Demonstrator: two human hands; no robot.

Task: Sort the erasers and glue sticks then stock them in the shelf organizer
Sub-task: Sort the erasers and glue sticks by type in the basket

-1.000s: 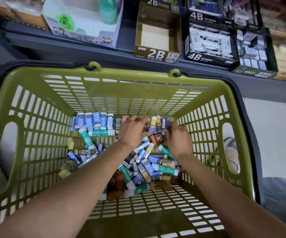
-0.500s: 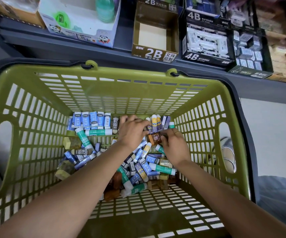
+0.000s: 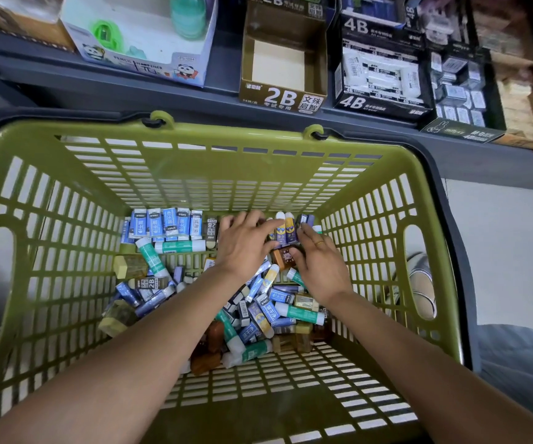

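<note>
Right hand nearer upright glue sticks, fingers flat (left hand likewise open)

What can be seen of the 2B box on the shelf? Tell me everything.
The 2B box is a brown cardboard display carton with an open top and a low front panel printed "2B" in white beside Chinese characters. It looks empty: only its pale inner floor shows. It stands upright on the grey shelf, beyond the green basket, beside the black 4B box. Neither hand touches it.

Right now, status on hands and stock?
Left hand and right hand open over glue sticks in basket. 2B box empty. Nothing blocking.
</note>
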